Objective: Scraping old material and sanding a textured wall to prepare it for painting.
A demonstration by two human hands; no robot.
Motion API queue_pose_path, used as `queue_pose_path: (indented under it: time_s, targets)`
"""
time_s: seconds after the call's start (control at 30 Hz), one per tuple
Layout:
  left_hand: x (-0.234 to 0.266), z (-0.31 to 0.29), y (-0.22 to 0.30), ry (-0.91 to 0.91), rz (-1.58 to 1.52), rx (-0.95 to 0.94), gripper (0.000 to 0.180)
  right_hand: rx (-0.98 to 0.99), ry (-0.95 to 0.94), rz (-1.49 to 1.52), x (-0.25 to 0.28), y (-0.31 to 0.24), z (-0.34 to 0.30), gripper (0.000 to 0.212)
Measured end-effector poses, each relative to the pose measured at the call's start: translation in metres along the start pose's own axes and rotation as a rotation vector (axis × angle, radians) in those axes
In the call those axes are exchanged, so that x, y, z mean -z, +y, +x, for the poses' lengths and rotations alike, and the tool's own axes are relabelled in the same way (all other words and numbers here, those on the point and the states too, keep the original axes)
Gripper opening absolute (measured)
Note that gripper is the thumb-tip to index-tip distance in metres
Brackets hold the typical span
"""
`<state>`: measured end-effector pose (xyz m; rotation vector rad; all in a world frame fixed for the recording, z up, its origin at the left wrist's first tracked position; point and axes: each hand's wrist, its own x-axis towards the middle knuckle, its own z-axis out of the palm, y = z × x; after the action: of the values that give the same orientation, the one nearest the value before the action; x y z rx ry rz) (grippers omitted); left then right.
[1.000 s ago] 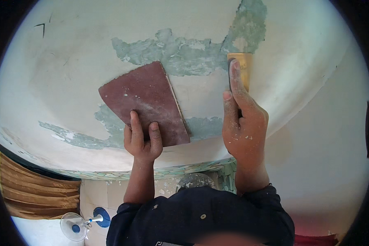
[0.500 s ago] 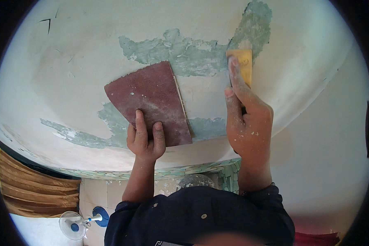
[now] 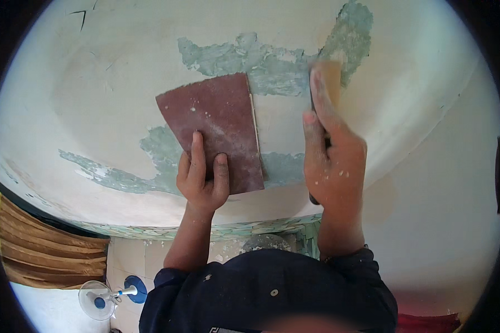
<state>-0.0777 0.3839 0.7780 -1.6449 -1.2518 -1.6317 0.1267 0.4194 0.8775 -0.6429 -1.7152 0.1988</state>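
Observation:
My left hand (image 3: 203, 175) grips a folded sheet of reddish-brown sandpaper (image 3: 214, 114) by its lower part, with fingers showing on its dusty face. The sheet stands in front of the pale wall (image 3: 111, 111). My right hand (image 3: 336, 155) is closed around the dark handle of a putty knife (image 3: 332, 80), one finger stretched along its yellowish blade. Motion smears the blade, whose top edge is by the upper grey-green bare patch (image 3: 278, 72). Whether it touches the wall, I cannot tell. Another grey-green patch (image 3: 164, 150) runs below, partly behind the sandpaper. White specks dot my right hand.
A green mosaic band (image 3: 166, 231) runs along the wall's foot, with pale floor tiles and flakes below it. A brown pleated curtain (image 3: 53, 244) hangs at lower left, above a white-and-blue fan (image 3: 99, 303). Red cloth (image 3: 428, 316) lies at lower right.
The wall patches have shifted right in view. The sandpaper has moved right and slightly up with my left hand. My right hand has shifted a little up and left; the knife blade is now blurred.

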Motion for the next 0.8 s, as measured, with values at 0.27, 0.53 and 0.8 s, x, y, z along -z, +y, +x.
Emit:
queue_pose_path:
  time_s: [0.27,0.53,0.8]
  targets:
    - [0.03,0.025,0.007,0.023,0.024,0.014,0.056,0.007,-0.011,-0.045,-0.008,0.006,-0.015,0.046]
    - [0.03,0.045,-0.013,0.098,0.054,-0.127,0.056,0.202,0.074,-0.062,-0.014,0.003,0.018,0.046]
    - [0.028,0.037,-0.027,0.144,0.036,-0.13,0.056,0.014,-0.019,0.008,-0.018,0.0,-0.012,0.047]
